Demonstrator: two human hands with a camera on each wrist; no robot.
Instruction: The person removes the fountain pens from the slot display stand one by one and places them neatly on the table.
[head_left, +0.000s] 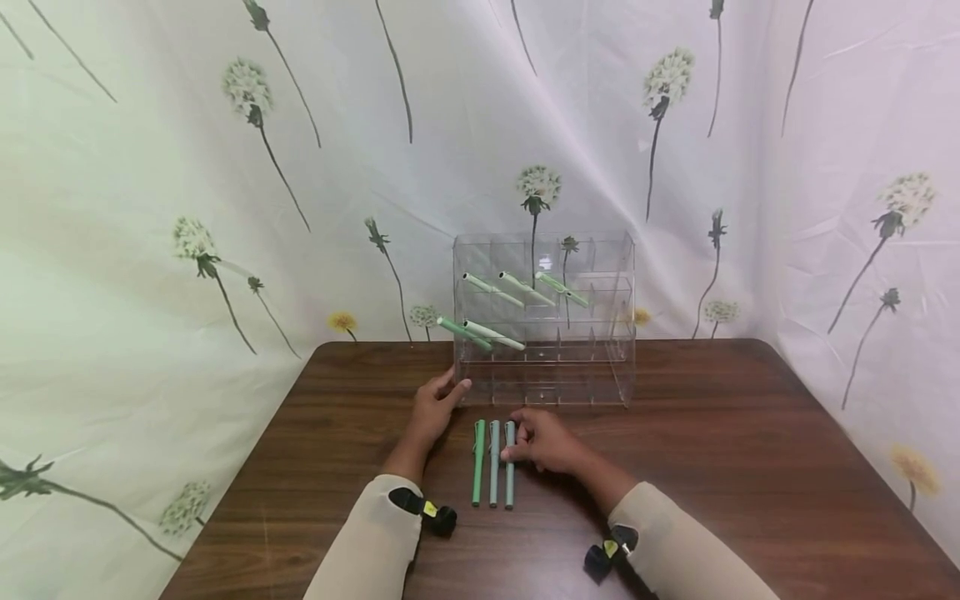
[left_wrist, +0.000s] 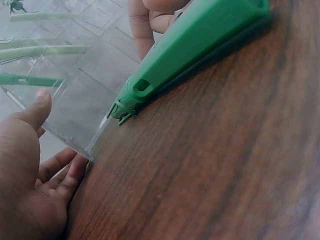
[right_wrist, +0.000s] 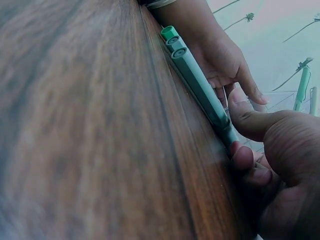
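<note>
A clear tiered display rack (head_left: pixel 558 392) stands at the back of the table, several pens lying slanted across its upper tiers. My left hand (head_left: pixel 432 410) holds its lower left corner, thumb toward the front and fingers low along the side. In front of the rack, three capped pens lie side by side: a green pen (head_left: pixel 477 475), a grey-blue pen (head_left: pixel 494 471) and another grey-blue pen (head_left: pixel 510 483) on the right. My right hand (head_left: pixel 551 440) pinches that rightmost pen near its clip end; in the right wrist view the fingers partly hide the pen (right_wrist: pixel 200 90).
On the rack are pale green pens (head_left: pixel 495 335) and a darker green pen (head_left: pixel 450 326), their ends jutting out to the left. The brown wooden table (head_left: pixel 337 433) meets a hanging cloth (head_left: pixel 315 250) printed with dandelions behind it.
</note>
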